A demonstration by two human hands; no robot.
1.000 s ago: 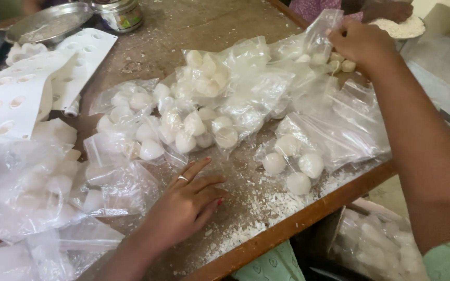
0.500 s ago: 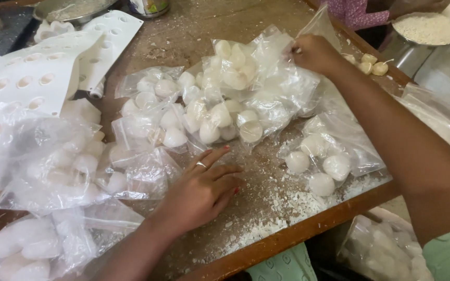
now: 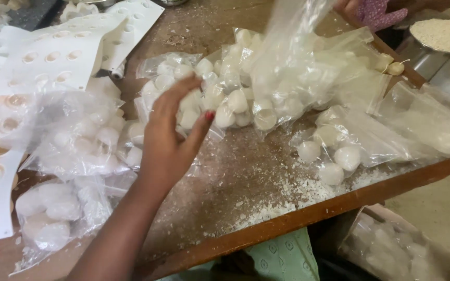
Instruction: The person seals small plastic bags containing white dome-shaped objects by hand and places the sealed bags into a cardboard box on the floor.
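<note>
On the wooden table (image 3: 266,171), dusted with white crumbs along its front edge, lies a spread of clear plastic bags, each filled with round white balls. The left hand (image 3: 169,139) is raised above the table's middle, fingers spread apart and holding nothing, its fingertips just over the central heap of bagged balls (image 3: 220,93). A clear empty bag (image 3: 292,47) hangs blurred in the air above the far side of that heap; the right hand is out of view past the top edge, so its grip on the bag cannot be told. To the left lie two more filled bags, one puffed and cloudy (image 3: 74,135), one nearer the table's front edge (image 3: 58,208). To the right, a flat bag with a few balls (image 3: 339,151) lies by the edge. White moulded trays (image 3: 63,52) with round hollows cover the far left. A metal bowl of white grains (image 3: 444,34) stands at the far right.
</note>
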